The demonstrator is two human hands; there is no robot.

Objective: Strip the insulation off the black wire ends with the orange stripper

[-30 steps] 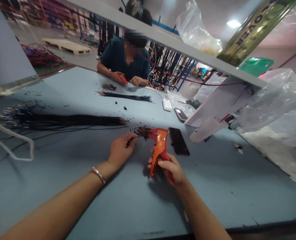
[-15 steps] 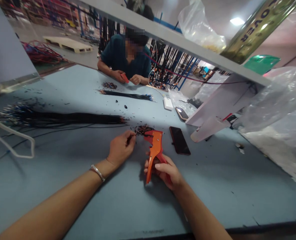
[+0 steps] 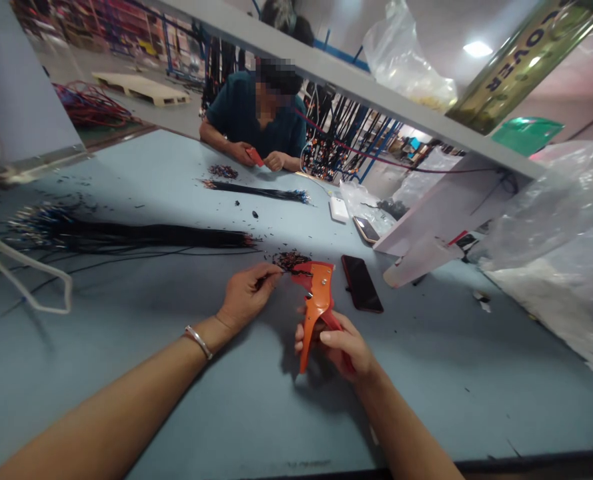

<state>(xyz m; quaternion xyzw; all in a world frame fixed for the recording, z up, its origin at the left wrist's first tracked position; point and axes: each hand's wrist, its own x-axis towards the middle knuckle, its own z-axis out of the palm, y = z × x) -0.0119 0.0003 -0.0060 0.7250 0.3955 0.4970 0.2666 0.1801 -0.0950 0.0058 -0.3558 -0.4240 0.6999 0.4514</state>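
My right hand (image 3: 343,343) is wrapped around the handles of an orange and red wire stripper (image 3: 320,287), its jaws pointing up and to the left. My left hand (image 3: 250,293) pinches a thin black wire (image 3: 287,271), whose end reaches the jaws of the stripper. Just behind the jaws lies a heap of small dark and copper-coloured scraps (image 3: 292,259). A long bundle of black wires (image 3: 151,235) stretches across the table to the left, with blue and silver tips at its far left end.
A dark phone (image 3: 362,283) lies right of the stripper, and another phone (image 3: 366,229) rests beside a white box (image 3: 338,209). Across the table (image 3: 176,400) a person (image 3: 256,107) holds a red tool near a smaller wire bundle (image 3: 256,191). A shelf (image 3: 376,90) crosses above.
The wire in my left hand now meets the stripper's jaws. Both hands appear slightly further right and the whole view has shifted a little.
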